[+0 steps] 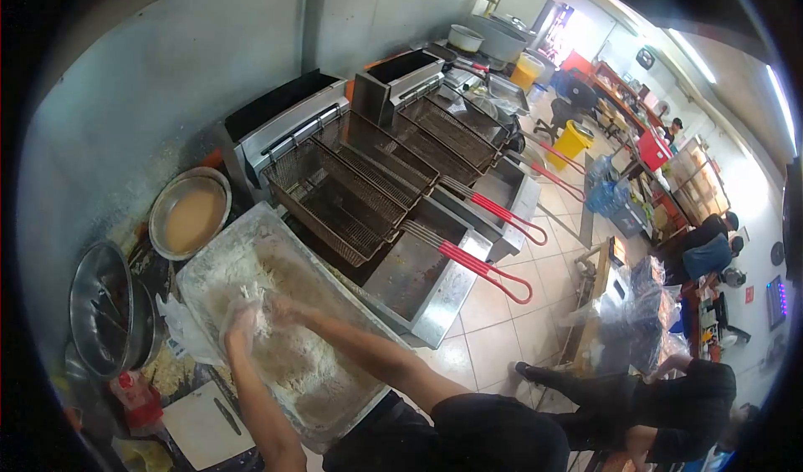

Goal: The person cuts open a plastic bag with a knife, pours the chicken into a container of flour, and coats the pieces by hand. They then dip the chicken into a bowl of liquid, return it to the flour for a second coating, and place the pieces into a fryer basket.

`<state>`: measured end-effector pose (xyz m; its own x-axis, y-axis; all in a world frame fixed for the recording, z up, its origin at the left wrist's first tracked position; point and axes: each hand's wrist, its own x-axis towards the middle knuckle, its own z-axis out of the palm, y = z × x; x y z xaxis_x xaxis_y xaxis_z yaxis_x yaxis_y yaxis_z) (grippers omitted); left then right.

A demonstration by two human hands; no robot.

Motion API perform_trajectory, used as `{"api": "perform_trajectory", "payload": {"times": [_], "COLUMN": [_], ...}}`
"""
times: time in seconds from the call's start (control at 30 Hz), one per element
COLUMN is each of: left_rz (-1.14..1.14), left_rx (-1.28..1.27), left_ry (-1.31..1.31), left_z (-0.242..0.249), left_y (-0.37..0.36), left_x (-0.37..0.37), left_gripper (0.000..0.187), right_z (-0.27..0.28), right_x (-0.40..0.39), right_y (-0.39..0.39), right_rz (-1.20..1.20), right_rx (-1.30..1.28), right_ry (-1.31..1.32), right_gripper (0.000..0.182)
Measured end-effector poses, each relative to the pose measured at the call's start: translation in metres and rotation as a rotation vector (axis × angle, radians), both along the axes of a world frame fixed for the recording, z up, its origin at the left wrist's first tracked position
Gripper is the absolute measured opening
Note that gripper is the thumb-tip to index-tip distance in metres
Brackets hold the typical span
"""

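Observation:
A large metal tray (361, 298) holds pale flour with clumps and brownish patches. Over its left part is my left hand (240, 320), in what looks like a clear plastic glove, closed around a white, flour-coated piece (258, 311) whose kind I cannot make out. My right hand (287, 310) comes in from the right, close beside that piece, its fingers curled and dusted with flour. What those fingers hold, if anything, is hidden. A crumpled clear plastic bag (186, 331) lies at the tray's left edge, near my left wrist.
Wire fryer baskets (330, 200) with red handles (477, 263) jut out beyond the tray. On the left are a bowl of tan liquid (191, 213), metal bowls (102, 309) and a white cutting board (205, 430) with a knife (227, 416). A person in dark clothes (661, 405) is at the right.

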<state>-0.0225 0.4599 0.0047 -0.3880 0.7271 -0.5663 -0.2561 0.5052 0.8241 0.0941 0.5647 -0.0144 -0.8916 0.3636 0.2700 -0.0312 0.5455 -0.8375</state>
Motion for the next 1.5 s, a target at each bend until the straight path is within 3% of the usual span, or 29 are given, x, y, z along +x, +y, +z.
{"api": "perform_trajectory", "payload": {"times": [0.03,0.1,0.13,0.2,0.23,0.3,0.37,0.5,0.53,0.6,0.67,0.73,0.87,0.9,0.93,1.0,1.1,1.13,1.17,1.27,1.3,1.37,1.4,1.43,1.5], "left_rz": [-0.002,-0.004,-0.003,-0.008,0.123,0.247,-0.161,0.017,0.032,-0.018,-0.086,-0.100,-0.125,-0.120,-0.116,-0.091,-0.009,0.014,0.031,0.015,-0.196,-0.409,-0.234,-0.191,-0.253], "left_rx": [-0.069,-0.210,-0.282,-0.352,-0.137,0.068,-0.137,-0.368,-0.324,-0.079,0.131,-0.123,-0.088,-0.085,-0.099,-0.077,0.009,0.031,0.055,0.136,0.339,0.535,0.392,0.340,0.131], "left_ry": [0.182,0.546,0.728,0.907,0.800,0.683,0.978,0.895,0.884,0.847,0.845,0.911,0.902,0.883,0.875,0.847,0.692,0.643,0.584,0.462,0.658,0.851,0.569,0.535,0.759], "left_z": [-0.002,-0.010,-0.017,-0.056,-0.102,-0.115,-0.063,-0.008,-0.024,-0.075,-0.137,-0.124,-0.092,-0.085,-0.090,-0.094,-0.061,-0.032,0.001,0.072,0.060,0.046,0.032,0.040,0.054], "left_y": [0.002,0.003,0.002,-0.004,-0.005,-0.006,-0.003,-0.009,-0.017,-0.033,-0.037,-0.020,-0.023,-0.019,-0.019,-0.009,-0.009,-0.007,-0.010,-0.015,-0.028,-0.027,-0.010,-0.001,0.005], "left_x": [0.003,0.010,0.014,0.003,-0.027,-0.039,-0.026,-0.016,-0.024,-0.049,-0.072,-0.030,0.007,0.011,0.010,-0.001,-0.002,0.004,0.012,0.032,0.018,0.001,-0.004,0.001,0.011], "left_gripper": [0.036,0.035,0.035,0.035,0.040,0.046,0.043,0.044,0.044,0.045,0.046,0.043,0.043,0.043,0.043,0.043,0.043,0.043,0.043,0.043,0.044,0.045,0.044,0.040,0.033], "right_z": [0.004,0.011,0.047,0.104,0.098,0.070,0.037,-0.010,-0.006,0.037,0.044,0.027,0.020,0.030,-0.003,-0.074,0.015,0.009,-0.008,0.004,0.006,0.010,0.011,0.014,0.011], "right_x": [0.004,0.006,0.018,0.043,0.042,0.030,0.019,0.011,0.012,0.029,0.034,0.032,0.022,0.025,0.017,-0.011,0.017,0.023,0.024,0.027,0.025,0.020,0.017,0.014,0.026], "right_y": [-0.002,-0.007,-0.011,-0.012,-0.010,-0.009,0.003,0.027,0.027,0.023,0.021,0.010,-0.031,-0.032,-0.036,-0.020,-0.017,-0.015,-0.010,-0.007,-0.007,0.000,0.004,0.007,0.026], "right_rz": [0.014,0.010,0.005,-0.173,-0.178,-0.272,-0.267,-0.259,-0.256,-0.348,-0.302,-0.230,-0.297,-0.225,-0.231,-0.259,-0.298,-0.314,-0.191,-0.264,-0.284,-0.283,-0.272,-0.261,-0.119], "right_rx": [0.052,0.134,0.131,-0.017,-0.016,0.166,0.149,0.091,0.082,0.282,0.290,0.281,0.365,0.077,0.069,-0.133,-0.045,-0.047,-0.233,0.183,0.271,0.281,0.248,0.217,0.155], "right_ry": [0.038,-0.152,-0.152,-0.463,-0.466,-0.452,-0.416,-0.294,-0.274,-0.253,-0.377,-0.511,-0.384,-0.404,-0.413,-0.067,-0.240,-0.247,-0.194,-0.297,-0.301,-0.361,-0.424,-0.488,-0.381], "right_gripper": [0.019,0.017,0.017,0.018,0.018,0.024,0.026,0.035,0.036,0.017,0.017,0.020,0.034,0.039,0.039,0.037,0.030,0.030,0.025,0.017,0.015,0.014,0.014,0.015,0.015]}}
